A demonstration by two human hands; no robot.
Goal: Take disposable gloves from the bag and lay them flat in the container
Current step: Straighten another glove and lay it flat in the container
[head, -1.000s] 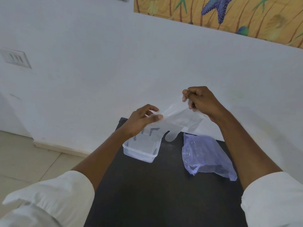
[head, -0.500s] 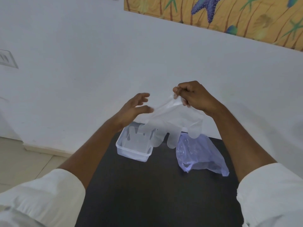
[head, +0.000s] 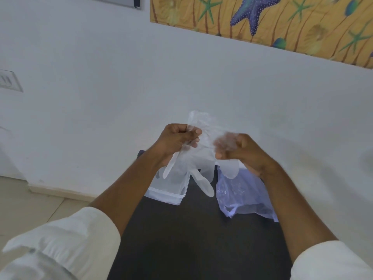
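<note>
A clear disposable glove hangs in the air between my hands, cuff up and fingers pointing down. My left hand pinches its left edge near the cuff. My right hand is closed on its right side, slightly blurred. Below the glove, a clear plastic container sits on the dark table, partly hidden by my left wrist and the glove fingers. To its right lies a bluish translucent bag holding more gloves.
The table stands against a white wall. Tiled floor lies beyond the table's left edge. A starfish picture hangs high on the wall and a switch plate sits at far left.
My left hand has closed on the glove's left edge, where before it was open beside it. Both hands now hold the glove spread upright, and the view has shifted.
</note>
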